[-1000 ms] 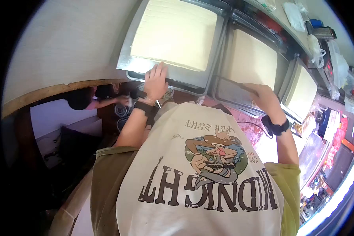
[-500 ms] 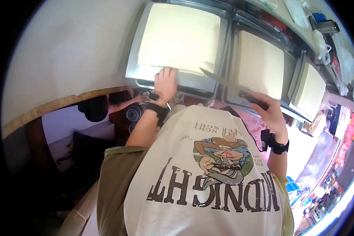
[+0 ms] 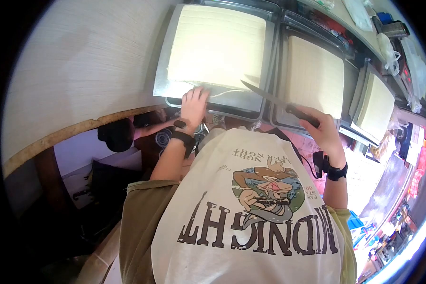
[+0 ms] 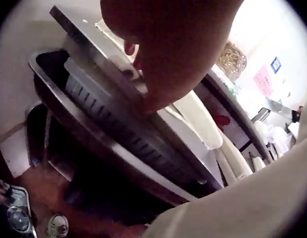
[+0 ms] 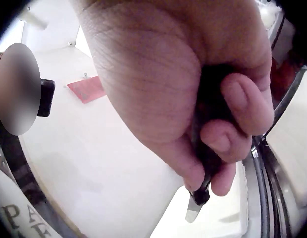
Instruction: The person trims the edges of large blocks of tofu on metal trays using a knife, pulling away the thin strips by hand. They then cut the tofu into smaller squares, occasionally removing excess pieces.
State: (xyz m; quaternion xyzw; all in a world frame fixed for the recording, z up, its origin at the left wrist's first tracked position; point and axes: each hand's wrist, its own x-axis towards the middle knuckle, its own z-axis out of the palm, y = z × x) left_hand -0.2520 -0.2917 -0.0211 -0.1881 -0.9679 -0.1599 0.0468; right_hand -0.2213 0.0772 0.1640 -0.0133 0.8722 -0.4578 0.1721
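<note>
On a metal sheet [image 3: 162,84] lies a large pale slab [image 3: 217,45]. A thin pale strip [image 3: 226,93] curves along its near edge, apart from it at the middle. My left hand [image 3: 192,110] has its fingers curled at the strip's left end, over the sheet's near edge; the left wrist view partly hides the grip behind the hand. My right hand [image 3: 324,135] grips the black handle [image 3: 302,115] of a knife [image 3: 265,96], its blade tip pointing at the slab's near right corner. In the right wrist view, fingers wrap round the handle [image 5: 205,144].
Right of the sheet, a second pale slab [image 3: 315,78] sits in a metal tray, with another slab [image 3: 375,110] beyond. Plastic bags [image 3: 389,54] line the shelf at the right. At the left, another person's arm [image 3: 151,128] reaches in below the pale wall's edge [image 3: 80,119].
The knife has swung from above the tray to point at the first slab. A thin strip has come away from that slab's near edge, and my left hand has shifted slightly toward me.
</note>
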